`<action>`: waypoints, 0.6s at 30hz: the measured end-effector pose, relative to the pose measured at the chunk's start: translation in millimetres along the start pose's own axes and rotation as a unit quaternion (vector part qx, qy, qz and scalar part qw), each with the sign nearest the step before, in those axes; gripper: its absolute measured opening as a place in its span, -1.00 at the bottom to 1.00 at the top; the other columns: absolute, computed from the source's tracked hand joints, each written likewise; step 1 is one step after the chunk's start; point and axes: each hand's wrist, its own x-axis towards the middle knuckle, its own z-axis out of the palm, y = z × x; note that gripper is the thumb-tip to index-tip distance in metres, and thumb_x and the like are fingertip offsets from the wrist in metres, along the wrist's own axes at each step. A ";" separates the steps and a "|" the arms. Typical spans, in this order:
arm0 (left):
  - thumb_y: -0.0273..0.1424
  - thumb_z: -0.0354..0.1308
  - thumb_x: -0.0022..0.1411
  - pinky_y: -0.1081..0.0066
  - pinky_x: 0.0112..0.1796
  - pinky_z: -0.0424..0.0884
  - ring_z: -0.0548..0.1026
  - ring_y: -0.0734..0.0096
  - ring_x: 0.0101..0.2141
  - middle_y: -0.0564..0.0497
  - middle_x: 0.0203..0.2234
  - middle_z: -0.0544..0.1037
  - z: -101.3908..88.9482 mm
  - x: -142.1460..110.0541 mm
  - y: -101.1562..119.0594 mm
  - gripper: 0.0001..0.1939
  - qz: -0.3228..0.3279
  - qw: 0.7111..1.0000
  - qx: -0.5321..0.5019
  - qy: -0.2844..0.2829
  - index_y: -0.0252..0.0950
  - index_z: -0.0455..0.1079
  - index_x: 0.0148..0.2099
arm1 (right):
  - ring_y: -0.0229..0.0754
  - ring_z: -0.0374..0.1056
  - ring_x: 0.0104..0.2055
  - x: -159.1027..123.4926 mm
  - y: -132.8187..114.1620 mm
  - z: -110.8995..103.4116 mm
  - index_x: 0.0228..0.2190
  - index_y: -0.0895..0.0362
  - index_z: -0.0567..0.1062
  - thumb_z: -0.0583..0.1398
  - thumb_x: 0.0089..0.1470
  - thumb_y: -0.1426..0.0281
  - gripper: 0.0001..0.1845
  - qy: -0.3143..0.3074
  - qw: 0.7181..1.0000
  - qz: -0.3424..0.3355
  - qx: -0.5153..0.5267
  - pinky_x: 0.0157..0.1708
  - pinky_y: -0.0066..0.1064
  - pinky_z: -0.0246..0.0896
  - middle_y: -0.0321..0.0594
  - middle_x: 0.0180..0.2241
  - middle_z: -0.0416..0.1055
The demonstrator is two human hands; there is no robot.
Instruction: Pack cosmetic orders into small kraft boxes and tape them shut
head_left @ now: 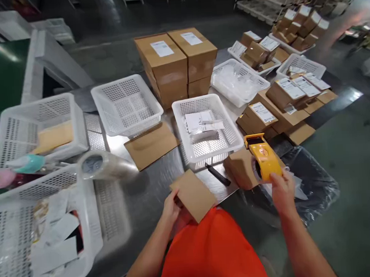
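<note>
My left hand is closed on the left side of a small brown cardboard box, held tilted just in front of my body at the table's edge. My right hand grips a yellow tape dispenser off to the right, near a brown carton at the table corner. Between the two hands lies a black utility knife. Just beyond it stands a white plastic basket with a white box and a paper slip inside.
Flat cardboard and clear tape rolls lie on the metal table. White baskets stand along the left and back. Tall labelled cartons rise behind; labelled parcels crowd the right. A black bag-lined bin sits below right.
</note>
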 end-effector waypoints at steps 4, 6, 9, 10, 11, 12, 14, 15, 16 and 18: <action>-0.32 0.36 0.06 0.40 -0.45 0.46 0.54 0.38 -0.50 -0.02 -0.45 0.59 38.4 8.7 -5.0 -0.75 -0.013 0.999 0.016 -0.039 -0.30 0.42 -0.26 | -0.13 0.25 -0.38 25.3 32.4 -23.6 -0.40 0.09 0.39 0.16 0.00 0.08 -0.68 0.009 0.977 -0.093 -0.192 -0.36 -0.31 0.18 -0.25 -0.45 0.36; -0.31 0.37 0.07 0.40 -0.47 0.45 0.55 0.36 -0.50 -0.05 -0.43 0.60 49.4 9.1 -6.4 -0.75 -0.024 0.998 0.036 -0.054 -0.32 0.44 -0.26 | -0.05 0.27 -0.32 38.4 52.2 -30.2 -0.42 0.09 0.38 0.11 0.07 0.11 -0.71 -0.012 0.932 -0.168 -0.320 -0.25 -0.22 0.19 -0.17 -0.44 0.38; -0.28 0.30 0.17 0.39 -0.48 0.46 0.56 0.36 -0.50 -0.06 -0.38 0.60 61.0 3.2 -15.2 -0.76 -0.035 0.996 0.062 -0.055 -0.31 0.42 -0.18 | 0.05 0.30 -0.25 55.6 81.1 -33.0 -0.41 0.12 0.40 0.06 0.13 0.23 -0.77 -0.052 0.850 -0.251 -0.461 -0.09 -0.09 0.15 -0.04 -0.42 0.41; -0.27 0.27 0.21 0.37 -0.46 0.48 0.57 0.35 -0.47 -0.07 -0.34 0.61 64.7 0.1 -20.0 -0.74 -0.037 0.996 0.065 -0.052 -0.29 0.40 -0.12 | 0.05 0.31 -0.24 60.4 89.2 -32.8 -0.39 0.13 0.41 0.06 0.14 0.27 -0.78 -0.065 0.829 -0.263 -0.490 -0.04 -0.08 0.13 -0.03 -0.42 0.42; -0.26 0.23 0.24 0.34 -0.44 0.50 0.58 0.33 -0.43 -0.08 -0.27 0.61 68.6 -2.8 -25.1 -0.72 -0.042 0.996 0.066 -0.047 -0.26 0.37 -0.05 | 0.05 0.32 -0.24 64.6 96.0 -32.4 -0.37 0.15 0.43 0.05 0.15 0.29 -0.78 -0.073 0.812 -0.272 -0.511 -0.01 -0.08 0.11 -0.02 -0.42 0.43; -0.27 0.21 0.26 0.32 -0.41 0.52 0.59 0.31 -0.39 -0.10 -0.19 0.60 72.6 -5.4 -30.1 -0.68 -0.048 0.996 0.066 -0.043 -0.23 0.33 0.02 | 0.04 0.33 -0.24 68.0 101.3 -31.5 -0.35 0.16 0.44 0.05 0.16 0.31 -0.78 -0.078 0.799 -0.281 -0.525 0.02 -0.08 0.10 -0.03 -0.42 0.44; -0.31 0.20 0.27 0.33 -0.35 0.54 0.60 0.30 -0.27 -0.14 -0.05 0.57 80.5 -8.5 -38.0 -0.60 -0.056 0.995 0.059 -0.053 -0.18 0.25 0.13 | 0.05 0.35 -0.21 71.7 106.3 -28.0 -0.27 0.19 0.46 0.05 0.17 0.29 -0.73 -0.062 0.781 -0.304 -0.541 0.06 -0.08 0.07 -0.01 -0.37 0.47; -0.34 0.20 0.27 0.36 -0.33 0.53 0.59 0.30 -0.21 -0.16 0.01 0.54 84.1 -8.9 -40.3 -0.56 -0.058 0.995 0.053 -0.065 -0.18 0.22 0.16 | 0.08 0.35 -0.16 71.7 105.8 -24.9 -0.21 0.22 0.46 0.06 0.18 0.26 -0.68 -0.037 0.777 -0.314 -0.545 0.07 -0.06 0.06 0.03 -0.30 0.49; -0.37 0.21 0.27 0.38 -0.31 0.53 0.58 0.30 -0.15 -0.17 0.06 0.51 87.3 -8.7 -41.3 -0.52 -0.058 0.994 0.047 -0.074 -0.17 0.19 0.19 | 0.11 0.35 -0.12 70.4 103.4 -20.7 -0.15 0.25 0.45 0.07 0.19 0.22 -0.63 -0.015 0.774 -0.322 -0.545 0.07 -0.05 0.06 0.08 -0.24 0.50; -0.42 0.22 0.25 0.44 -0.28 0.50 0.54 0.31 -0.04 -0.18 0.14 0.46 92.4 -7.1 -40.0 -0.46 -0.054 0.994 0.031 -0.095 -0.19 0.17 0.23 | 0.19 0.30 -0.01 64.6 94.4 -9.6 -0.03 0.33 0.40 0.09 0.18 0.14 -0.47 0.042 0.778 -0.332 -0.532 0.06 -0.03 0.08 0.20 -0.08 0.46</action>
